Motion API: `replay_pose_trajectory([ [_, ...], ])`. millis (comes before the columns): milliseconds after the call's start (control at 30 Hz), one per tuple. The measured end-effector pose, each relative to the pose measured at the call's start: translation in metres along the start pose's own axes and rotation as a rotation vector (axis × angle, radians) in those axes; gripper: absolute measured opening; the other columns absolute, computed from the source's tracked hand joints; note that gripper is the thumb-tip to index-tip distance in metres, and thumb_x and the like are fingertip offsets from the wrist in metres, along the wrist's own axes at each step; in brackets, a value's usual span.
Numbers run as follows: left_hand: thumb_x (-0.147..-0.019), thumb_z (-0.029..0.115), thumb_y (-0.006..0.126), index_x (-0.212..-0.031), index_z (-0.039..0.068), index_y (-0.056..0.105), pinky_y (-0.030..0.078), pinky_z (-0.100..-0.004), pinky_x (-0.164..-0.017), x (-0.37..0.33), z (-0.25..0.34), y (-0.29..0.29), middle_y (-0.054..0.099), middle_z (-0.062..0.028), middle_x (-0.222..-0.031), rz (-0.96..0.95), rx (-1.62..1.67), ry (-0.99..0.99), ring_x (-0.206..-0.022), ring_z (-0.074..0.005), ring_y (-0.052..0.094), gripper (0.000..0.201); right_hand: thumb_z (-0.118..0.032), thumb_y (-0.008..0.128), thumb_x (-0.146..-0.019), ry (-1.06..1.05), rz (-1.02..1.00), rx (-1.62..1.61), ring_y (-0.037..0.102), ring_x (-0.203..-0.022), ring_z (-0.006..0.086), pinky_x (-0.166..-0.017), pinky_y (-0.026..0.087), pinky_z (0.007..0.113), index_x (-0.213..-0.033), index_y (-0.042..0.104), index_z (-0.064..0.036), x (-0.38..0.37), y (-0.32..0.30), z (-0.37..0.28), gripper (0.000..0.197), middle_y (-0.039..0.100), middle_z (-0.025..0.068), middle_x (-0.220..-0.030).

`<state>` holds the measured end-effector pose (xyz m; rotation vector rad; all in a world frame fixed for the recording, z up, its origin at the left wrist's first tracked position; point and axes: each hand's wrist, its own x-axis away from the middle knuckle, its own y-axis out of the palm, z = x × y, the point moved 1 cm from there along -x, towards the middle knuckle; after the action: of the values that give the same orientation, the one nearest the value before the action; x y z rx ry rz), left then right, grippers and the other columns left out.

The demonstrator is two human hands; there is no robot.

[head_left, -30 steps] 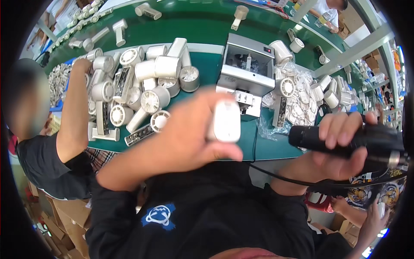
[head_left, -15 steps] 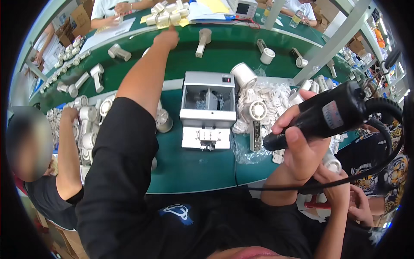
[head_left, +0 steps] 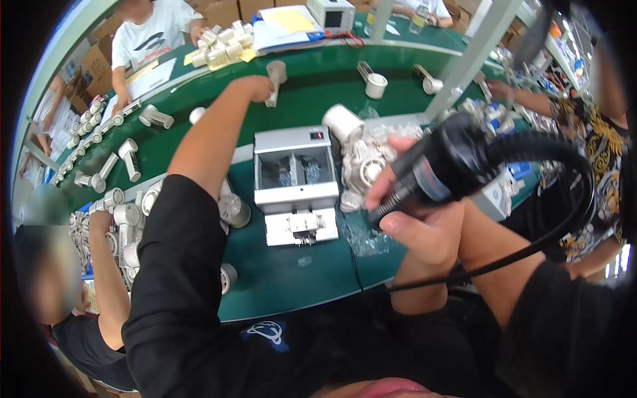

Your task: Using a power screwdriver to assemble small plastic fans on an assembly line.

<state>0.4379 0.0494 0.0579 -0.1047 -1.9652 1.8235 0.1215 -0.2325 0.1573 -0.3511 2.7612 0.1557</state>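
My right hand (head_left: 428, 229) is wrapped round a black electric screwdriver (head_left: 441, 162), its thick ribbed cable looping off to the right. It is held up over the right part of the bench, its tip pointing down and left. My left arm stretches far across the bench. There my left hand (head_left: 253, 87) has its fingers curled at the handle of a white fan-shaped housing (head_left: 276, 71); the fingertips are partly hidden. Between my arms stands a grey screw feeder (head_left: 295, 182) with small screws in its trays and a lit display.
White fan-like parts (head_left: 371, 171) and clear plastic bags lie right of the feeder. More housings (head_left: 126, 213) are heaped at left, beside a co-worker's arm (head_left: 109, 278). Another co-worker's forearm (head_left: 494, 255) crosses behind my right hand. A metal post (head_left: 474, 56) rises at the far right.
My left hand has drawn back from the far pile to the single housing. The view has shifted. The right-hand co-worker's arm now extends over the bench behind the screwdriver.
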Motion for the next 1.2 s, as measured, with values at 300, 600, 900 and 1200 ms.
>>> replay_pose_trajectory([
  [300,-0.082,0.024,0.054,-0.105,-0.001,0.051,0.045,-0.0312,-0.065,0.208,0.088,-0.137,0.056,-0.0116,-0.075,1.334,1.259,-0.043,-0.068,-0.0226,0.054,0.034,-0.011,0.059,-0.079,0.103,0.291,0.783,0.059,-0.082,0.0242,-0.072,0.047,0.03,-0.106,0.055,0.0017,0.024,-0.023,0.096,0.03,0.059,0.0153,-0.089],
  [600,-0.089,0.009,0.036,-0.107,0.001,0.048,0.041,-0.0289,-0.05,0.382,0.176,0.0,0.054,-0.0112,-0.072,1.772,1.241,0.942,-0.062,-0.0199,0.05,0.024,-0.018,0.068,-0.069,0.159,0.351,1.219,0.055,-0.081,0.0361,-0.073,0.044,0.043,-0.113,0.05,-0.0038,0.056,-0.019,0.151,0.049,0.058,0.0181,-0.085],
  [900,-0.078,-0.006,0.051,-0.096,0.0,0.051,0.043,-0.0303,-0.06,0.349,0.238,0.167,0.052,-0.0135,-0.083,1.261,1.348,0.309,-0.069,-0.0219,0.052,0.018,-0.009,0.069,-0.066,0.003,0.479,0.908,0.057,-0.071,0.0138,-0.064,0.045,0.027,-0.098,0.057,-0.0017,0.109,-0.002,0.028,0.035,0.062,0.0105,-0.084],
  [1200,-0.062,0.007,0.071,-0.125,0.0,0.039,0.035,-0.0437,-0.092,0.325,0.241,0.151,0.052,-0.0165,-0.11,0.862,0.611,0.417,-0.102,-0.0326,0.051,0.071,-0.005,0.069,-0.07,0.037,0.02,0.728,0.056,-0.069,0.0093,-0.062,0.045,0.023,-0.1,0.057,-0.0007,0.112,0.049,0.041,0.032,0.062,0.0077,-0.081],
])
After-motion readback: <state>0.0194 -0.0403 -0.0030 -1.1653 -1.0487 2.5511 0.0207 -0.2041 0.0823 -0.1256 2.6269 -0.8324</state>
